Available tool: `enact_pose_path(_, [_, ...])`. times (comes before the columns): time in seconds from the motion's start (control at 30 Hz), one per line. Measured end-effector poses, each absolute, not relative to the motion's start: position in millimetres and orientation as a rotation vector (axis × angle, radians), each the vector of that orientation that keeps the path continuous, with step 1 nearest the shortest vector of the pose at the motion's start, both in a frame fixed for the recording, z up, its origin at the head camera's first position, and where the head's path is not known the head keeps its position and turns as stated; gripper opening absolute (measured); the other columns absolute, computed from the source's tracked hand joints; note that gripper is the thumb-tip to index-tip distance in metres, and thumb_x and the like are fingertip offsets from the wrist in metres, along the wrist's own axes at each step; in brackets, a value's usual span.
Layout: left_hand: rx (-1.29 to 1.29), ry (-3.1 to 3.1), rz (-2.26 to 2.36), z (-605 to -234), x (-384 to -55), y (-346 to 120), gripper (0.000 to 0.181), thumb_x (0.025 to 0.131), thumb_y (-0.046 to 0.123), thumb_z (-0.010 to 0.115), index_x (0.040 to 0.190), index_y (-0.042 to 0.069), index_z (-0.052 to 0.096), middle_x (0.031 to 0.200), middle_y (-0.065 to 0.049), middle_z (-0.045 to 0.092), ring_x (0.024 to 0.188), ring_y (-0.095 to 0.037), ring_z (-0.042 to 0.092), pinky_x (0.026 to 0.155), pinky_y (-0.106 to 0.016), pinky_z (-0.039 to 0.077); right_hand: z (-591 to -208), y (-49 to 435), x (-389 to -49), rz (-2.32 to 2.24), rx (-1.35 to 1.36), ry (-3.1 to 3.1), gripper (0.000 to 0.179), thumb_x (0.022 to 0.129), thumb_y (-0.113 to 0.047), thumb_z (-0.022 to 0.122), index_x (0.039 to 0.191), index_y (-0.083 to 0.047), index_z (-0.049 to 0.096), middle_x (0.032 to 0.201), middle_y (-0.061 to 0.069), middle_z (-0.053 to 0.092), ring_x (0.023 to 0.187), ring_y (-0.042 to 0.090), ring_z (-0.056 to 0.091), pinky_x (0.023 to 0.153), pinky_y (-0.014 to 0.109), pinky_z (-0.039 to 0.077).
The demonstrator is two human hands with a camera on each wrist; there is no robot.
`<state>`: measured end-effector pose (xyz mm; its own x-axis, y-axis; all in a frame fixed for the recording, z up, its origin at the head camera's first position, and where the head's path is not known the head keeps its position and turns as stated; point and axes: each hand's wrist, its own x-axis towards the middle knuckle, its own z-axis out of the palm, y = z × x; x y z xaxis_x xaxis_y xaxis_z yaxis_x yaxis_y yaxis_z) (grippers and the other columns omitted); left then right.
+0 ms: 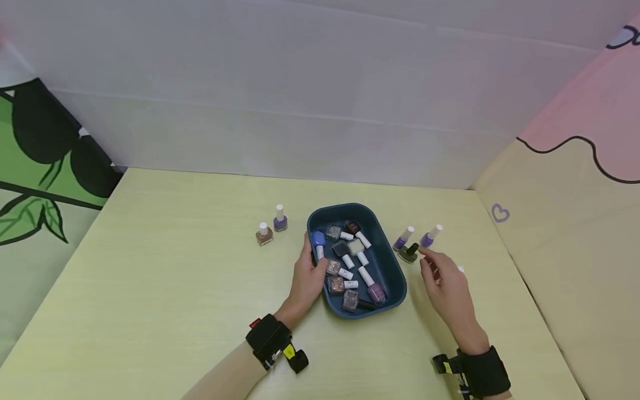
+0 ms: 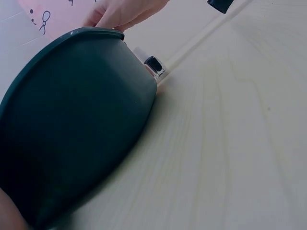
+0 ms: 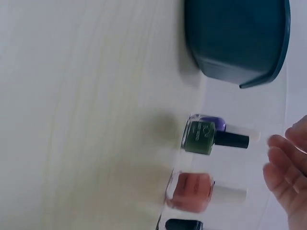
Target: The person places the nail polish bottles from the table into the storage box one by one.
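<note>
My left hand (image 1: 306, 278) grips the left rim of a dark blue plastic bin (image 1: 395, 283), which holds several nail polish bottles lying on their sides, such as a purple one (image 1: 376, 293). In the left wrist view the bin's outer wall (image 2: 81, 110) hides most of that hand. Right of the bin, my right hand (image 1: 447, 291) hovers with loosely bent fingers near a green nail polish bottle (image 1: 408, 254) with a black cap. In the right wrist view the fingertips stand apart from the green bottle's cap (image 3: 232, 139), holding nothing.
Two purple bottles (image 1: 401, 240) (image 1: 430, 237) stand beside the green one. A coral bottle (image 3: 192, 191) is mostly hidden behind my right hand in the head view. Left of the bin stand a brownish bottle (image 1: 264, 235) and another purple bottle (image 1: 280, 220). Fabric walls (image 1: 300, 139) border the table.
</note>
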<state>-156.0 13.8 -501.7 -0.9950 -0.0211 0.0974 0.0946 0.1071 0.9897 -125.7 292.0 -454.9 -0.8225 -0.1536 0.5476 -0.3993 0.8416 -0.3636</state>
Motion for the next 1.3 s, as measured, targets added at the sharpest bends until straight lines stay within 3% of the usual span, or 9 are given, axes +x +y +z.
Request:
enact_pose_path(0.23, [-0.074, -2.307, -2.060, -502, -155, 15, 0.075, 0.092, 0.006, 0.047, 0.154, 0.010, 0.004, 0.157, -0.006, 0.015, 0.139, -0.013, 0.015, 0.113, -0.036, 0.018, -459, 310, -125, 0.561, 0.338, -2.425, 0.034, 0.083, -0.004, 0.063, 0.116, 0.003, 0.062, 0.100, 0.019, 0.058, 0.092, 0.031, 0.049, 0.070, 0.045, 0.045])
enact_pose_path(0.4, [-0.093, -2.311, -2.068, -487, -151, 14, 0.074, 0.092, 0.003, 0.046, 0.153, 0.003, 0.004, 0.156, -0.014, 0.014, 0.140, -0.020, 0.016, 0.113, -0.038, 0.018, -464, 322, -127, 0.527, 0.262, -2.467, 0.038, 0.080, -0.004, 0.067, 0.116, 0.008, 0.059, 0.108, 0.026, 0.057, 0.100, 0.042, 0.048, 0.082, 0.055, 0.041])
enact_pose_path(0.57, [-0.117, -2.321, -2.051, -465, -143, 11, 0.072, 0.091, 0.004, 0.045, 0.151, -0.004, 0.006, 0.155, -0.020, 0.015, 0.140, -0.026, 0.017, 0.112, -0.040, 0.020, -469, 328, -127, 0.529, 0.212, -2.544, 0.034, 0.081, -0.007, 0.068, 0.111, 0.006, 0.062, 0.103, 0.024, 0.063, 0.097, 0.041, 0.053, 0.082, 0.059, 0.041])
enact_pose_path(0.9, [-0.128, -2.306, -2.071, -463, -141, 11, 0.071, 0.092, 0.004, 0.045, 0.151, -0.004, 0.006, 0.155, -0.021, 0.016, 0.139, -0.027, 0.019, 0.111, -0.039, 0.021, -468, 330, -124, 0.540, 0.185, -2.609, 0.022, 0.083, -0.006, 0.067, 0.103, 0.002, 0.067, 0.092, 0.020, 0.068, 0.084, 0.036, 0.055, 0.090, 0.062, 0.035])
enact_pose_path(1.3, [-0.164, -2.250, -2.043, -500, -155, 12, 0.075, 0.091, 0.001, 0.048, 0.154, 0.009, 0.008, 0.156, -0.012, 0.020, 0.139, -0.021, 0.020, 0.112, -0.042, 0.021, -466, 329, -124, 0.505, 0.186, -2.607, 0.022, 0.083, -0.005, 0.067, 0.103, 0.001, 0.068, 0.091, 0.019, 0.069, 0.091, 0.036, 0.057, 0.096, 0.060, 0.032])
